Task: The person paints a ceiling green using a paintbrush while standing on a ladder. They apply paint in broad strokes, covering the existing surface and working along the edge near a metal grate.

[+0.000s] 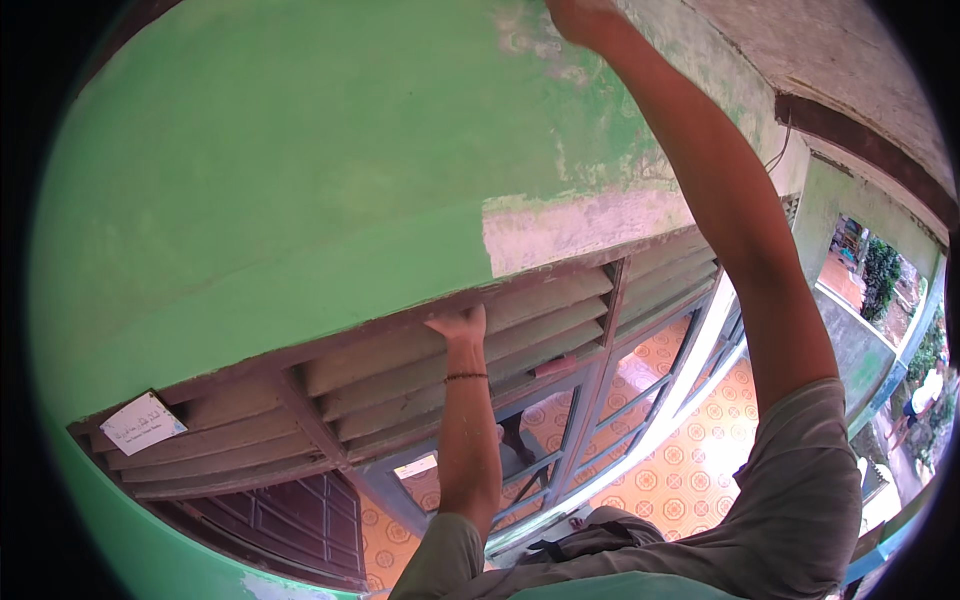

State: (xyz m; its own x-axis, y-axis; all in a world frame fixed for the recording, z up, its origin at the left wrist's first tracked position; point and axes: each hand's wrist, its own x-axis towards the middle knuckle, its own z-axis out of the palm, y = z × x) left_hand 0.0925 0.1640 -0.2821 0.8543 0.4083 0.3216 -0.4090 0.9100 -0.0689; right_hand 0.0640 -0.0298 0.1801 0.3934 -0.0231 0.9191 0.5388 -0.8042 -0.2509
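Observation:
My left hand (458, 325) reaches up and hooks its fingers over the top rail of a brown wooden louvred vent (400, 385). A thin dark band sits on that wrist. My right arm stretches up across the green painted wall (280, 170). My right hand (580, 18) is against the wall at the picture's top edge and is partly cut off. Whatever it holds is hidden. Just left of my right arm lies a pale, unpainted patch (570, 225) of wall above the vent.
A white paper note (143, 422) sticks to the vent's left end. A dark panelled door (300, 520) stands below the vent. Grey metal bars (570, 440) cross over an orange patterned tile floor (690, 480). A person (915, 410) stands outside at far right.

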